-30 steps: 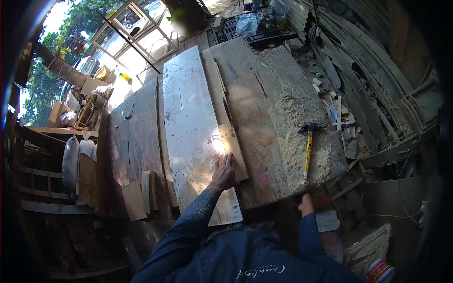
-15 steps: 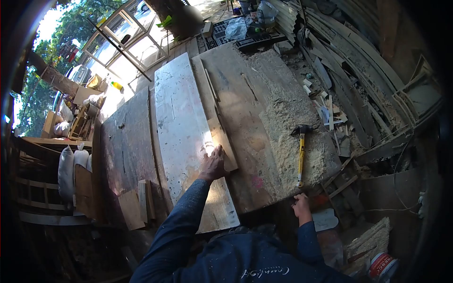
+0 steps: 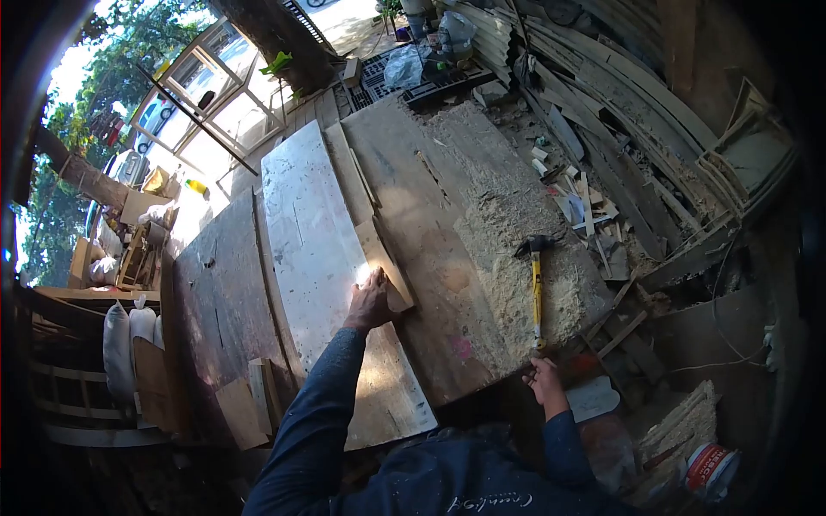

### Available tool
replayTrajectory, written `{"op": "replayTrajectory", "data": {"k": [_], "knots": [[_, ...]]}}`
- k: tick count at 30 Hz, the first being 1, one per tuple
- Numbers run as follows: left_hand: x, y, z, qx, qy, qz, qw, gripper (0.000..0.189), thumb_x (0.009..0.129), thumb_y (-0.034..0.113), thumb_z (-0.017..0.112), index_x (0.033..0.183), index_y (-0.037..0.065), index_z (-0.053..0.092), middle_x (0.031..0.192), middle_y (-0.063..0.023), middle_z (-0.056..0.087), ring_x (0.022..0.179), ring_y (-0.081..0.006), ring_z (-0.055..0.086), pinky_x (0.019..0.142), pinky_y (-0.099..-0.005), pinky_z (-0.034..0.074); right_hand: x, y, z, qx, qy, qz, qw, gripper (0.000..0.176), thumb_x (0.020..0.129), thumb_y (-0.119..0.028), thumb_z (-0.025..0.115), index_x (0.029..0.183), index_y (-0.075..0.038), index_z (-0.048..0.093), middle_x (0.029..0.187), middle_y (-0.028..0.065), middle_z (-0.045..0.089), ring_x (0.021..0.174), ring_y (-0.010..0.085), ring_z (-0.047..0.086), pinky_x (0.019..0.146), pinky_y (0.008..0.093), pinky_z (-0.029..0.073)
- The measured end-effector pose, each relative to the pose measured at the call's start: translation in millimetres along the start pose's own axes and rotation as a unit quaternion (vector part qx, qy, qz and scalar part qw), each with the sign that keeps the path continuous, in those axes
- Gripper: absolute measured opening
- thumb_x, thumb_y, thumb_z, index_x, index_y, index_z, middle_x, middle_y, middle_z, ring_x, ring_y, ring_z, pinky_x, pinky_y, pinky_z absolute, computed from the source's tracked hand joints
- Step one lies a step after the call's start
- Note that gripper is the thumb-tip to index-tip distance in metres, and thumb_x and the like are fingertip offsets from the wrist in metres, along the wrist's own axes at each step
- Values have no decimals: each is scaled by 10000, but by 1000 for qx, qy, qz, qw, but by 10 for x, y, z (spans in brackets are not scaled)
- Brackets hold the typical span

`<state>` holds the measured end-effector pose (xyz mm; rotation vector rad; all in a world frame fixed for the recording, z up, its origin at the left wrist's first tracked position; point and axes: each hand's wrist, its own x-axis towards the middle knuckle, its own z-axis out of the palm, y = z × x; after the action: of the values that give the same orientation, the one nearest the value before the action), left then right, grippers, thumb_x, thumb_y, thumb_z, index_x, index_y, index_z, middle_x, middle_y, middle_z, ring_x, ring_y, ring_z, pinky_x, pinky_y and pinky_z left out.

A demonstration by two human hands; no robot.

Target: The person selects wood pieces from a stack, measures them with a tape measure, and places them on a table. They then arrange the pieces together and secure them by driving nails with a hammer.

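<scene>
My left hand [image 3: 370, 303] lies with its fingers stretched out on the long whitish board [image 3: 303, 198]. It touches the side of a short wooden piece [image 3: 384, 258] placed along that board's right edge. Past the bench's near edge is my right hand [image 3: 545, 384], fingers curled in; what they hold, if anything, is too small to make out. Just above that hand, a claw hammer [image 3: 537, 297] with a yellow handle rests on the sawdust, its handle end close to the fingers but apart from them.
Sawdust [image 3: 499, 232] covers the right of the wooden workbench [image 3: 430, 344]. Short offcuts [image 3: 245, 408] lie at its near left. Scrap planks [image 3: 611, 129] are heaped on the right, above a white-and-red bucket [image 3: 711, 469]. A wooden frame [image 3: 202, 77] stands beyond the bench.
The view has turned slightly, so the bench and hammer appear farther left and the bench's far end lower. Both hands keep nearly the same places beside the board and hammer.
</scene>
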<state>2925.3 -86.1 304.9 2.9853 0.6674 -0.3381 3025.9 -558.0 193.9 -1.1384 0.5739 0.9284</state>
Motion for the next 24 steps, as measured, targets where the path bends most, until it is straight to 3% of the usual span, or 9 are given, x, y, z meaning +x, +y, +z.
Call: {"op": "replayTrajectory", "data": {"k": [24], "knots": [[636, -337, -324, 22, -25, -13, 999, 1142, 697, 600, 839, 1551, 8, 365, 1649, -164, 299, 1512, -292, 313, 1110, -638, 351, -96, 20, 109, 8, 21, -21, 1000, 118, 924, -189, 683, 894, -195, 569, 829, -33, 577, 760, 132, 574, 717, 372, 512]]}}
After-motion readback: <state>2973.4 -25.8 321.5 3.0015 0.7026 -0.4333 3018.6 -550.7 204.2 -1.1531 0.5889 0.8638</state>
